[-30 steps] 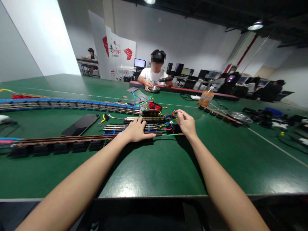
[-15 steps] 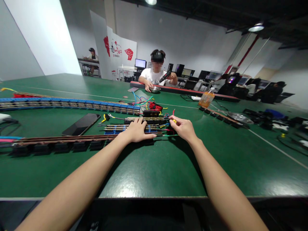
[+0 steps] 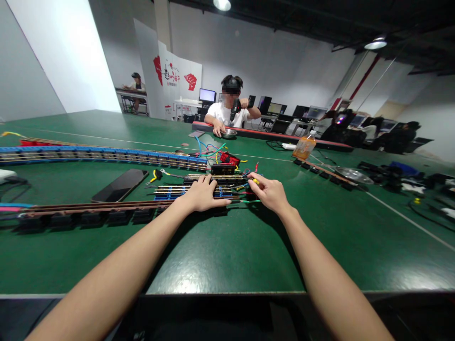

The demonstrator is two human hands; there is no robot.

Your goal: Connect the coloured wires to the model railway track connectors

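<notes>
My left hand (image 3: 203, 193) lies flat, fingers spread, on a short blue-bedded track piece (image 3: 170, 191) in the middle of the green table (image 3: 227, 246). My right hand (image 3: 268, 191) is closed in a pinch on a yellow-tipped wire (image 3: 254, 181) at the right end of a black track section (image 3: 216, 178). A tangle of red, blue, green and yellow wires (image 3: 220, 154) sits just beyond the hands.
A long brown track (image 3: 88, 208) and a long blue track (image 3: 99, 154) run off to the left, with a dark phone (image 3: 120, 185) and yellow-handled pliers (image 3: 155, 175) between them. Another track (image 3: 320, 170), a metal dish (image 3: 353, 174) and an orange packet (image 3: 304, 147) lie right. A person (image 3: 229, 111) sits opposite.
My right hand has come down and left from beside the wires to the end of the black track. My left hand stays put. The person opposite raised a dark tool.
</notes>
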